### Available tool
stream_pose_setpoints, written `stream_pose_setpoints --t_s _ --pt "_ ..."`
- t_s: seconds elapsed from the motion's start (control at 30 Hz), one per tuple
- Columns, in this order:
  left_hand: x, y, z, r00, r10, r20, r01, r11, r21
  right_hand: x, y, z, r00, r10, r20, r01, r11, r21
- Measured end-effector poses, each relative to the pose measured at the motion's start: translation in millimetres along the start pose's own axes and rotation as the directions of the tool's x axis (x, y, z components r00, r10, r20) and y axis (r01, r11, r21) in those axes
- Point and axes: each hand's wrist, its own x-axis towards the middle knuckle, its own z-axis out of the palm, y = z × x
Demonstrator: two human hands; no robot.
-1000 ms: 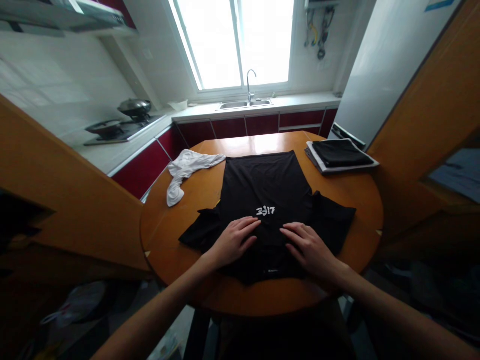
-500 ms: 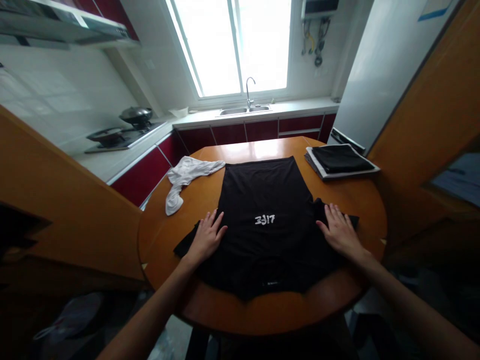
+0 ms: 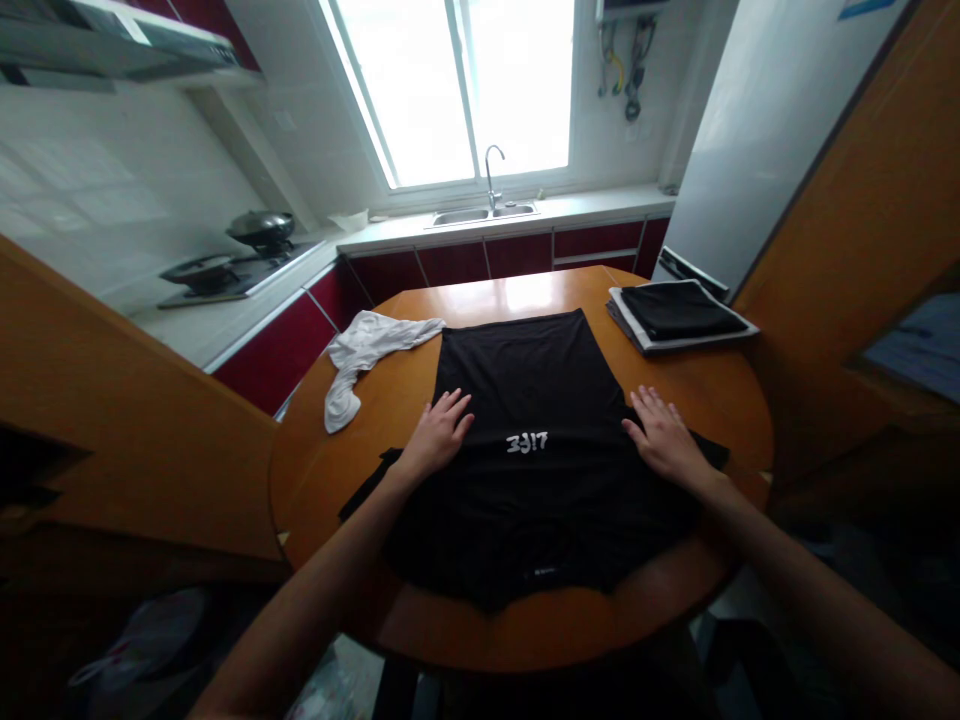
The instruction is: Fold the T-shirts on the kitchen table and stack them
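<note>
A black T-shirt [image 3: 517,500] with white lettering lies spread on the wooden table, its collar towards me and its hem at the far side. My left hand [image 3: 439,430] rests on the shirt's left edge, fingers out and slightly spread. On the opposite edge, near the right sleeve, my right hand [image 3: 660,430] lies with its fingers stretched. Neither hand grips the cloth. The left sleeve sticks out beneath my left forearm, and part of the right sleeve shows beyond my right wrist.
A crumpled white garment [image 3: 367,350] lies at the table's far left. Folded clothes [image 3: 679,315], black on top, are stacked at the far right. The round wooden table [image 3: 540,645] has a kitchen counter with a sink [image 3: 461,216] behind it. A stove with pans [image 3: 259,228] stands left.
Both hands have slid forward along the shirt's sides, the left also inward over the cloth. The bunched cloth by the right hand now lies flatter. The view has shifted slightly.
</note>
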Motion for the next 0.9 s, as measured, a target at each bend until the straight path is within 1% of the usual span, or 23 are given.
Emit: stream_pose_setpoints --t_s 0.07,0.13,0.2,0.27,0.33,0.4,0.47,0.53,0.6,0.63,0.73,0.8,0.87,0.9 --pt "21.9 2.5 6.4 0.999 -0.018 0.051 0.018 1.000 0.000 2.2 4.7 8.1 0.997 0.070 0.045 -0.068 0.997 -0.039" --pt "36.2 0.1 15.6 0.994 -0.031 0.108 0.030 0.999 0.015 -2.7 10.6 16.4 0.988 0.150 0.035 -0.147 0.985 -0.087" --pt "43.8 -5.8 23.3 0.988 -0.031 0.149 0.029 0.999 0.015 -10.5 14.5 20.9 0.972 0.234 0.008 -0.232 0.967 -0.109" --pt "48.7 -12.5 26.8 0.989 -0.026 0.145 0.027 1.000 -0.001 -15.9 14.6 19.8 0.955 0.298 -0.013 -0.297 0.948 -0.111" --pt "55.7 -17.5 26.1 0.994 -0.028 0.105 0.030 0.999 -0.014 -14.4 11.3 13.7 0.952 0.300 -0.056 -0.304 0.947 -0.103" --pt "67.7 -19.3 23.6 0.998 -0.032 0.047 0.033 0.999 -0.021 -3.1 5.6 5.5 0.966 0.234 -0.108 -0.244 0.966 -0.082" --pt "84.8 -18.5 21.8 0.999 -0.044 0.005 0.044 0.999 -0.030 18.6 -2.2 -1.2 0.984 0.130 -0.119 -0.135 0.990 -0.040" --pt "105.2 -17.2 22.1 0.998 -0.065 -0.016 0.064 0.997 -0.039 48.9 -11.9 -3.4 0.997 0.013 -0.077 -0.012 1.000 0.020" --pt "125.8 -17.6 24.4 0.995 -0.094 -0.025 0.093 0.995 -0.035 84.2 -22.4 -0.4 0.997 -0.077 -0.024 0.078 0.994 0.074" --pt "135.3 -18.8 26.1 0.993 -0.114 -0.020 0.114 0.993 -0.026 102.4 -27.0 2.8 0.995 -0.100 -0.007 0.100 0.991 0.089" --pt "158.4 -25.9 31.7 0.986 -0.165 0.035 0.165 0.986 0.002 151.3 -34.1 15.0 0.991 -0.130 0.024 0.128 0.989 0.079" --pt "170.5 -32.3 33.7 0.982 -0.176 0.067 0.175 0.984 0.012 176.6 -32.7 22.5 0.991 -0.119 0.066 0.115 0.992 0.054" --pt "182.8 -38.8 33.2 0.983 -0.172 0.061 0.172 0.985 0.012 197.6 -29.1 27.5 0.992 -0.085 0.091 0.082 0.996 0.035" --pt "189.9 -41.9 32.2 0.985 -0.168 0.049 0.168 0.986 0.011 207.9 -27.5 28.9 0.994 -0.068 0.079 0.066 0.997 0.033"
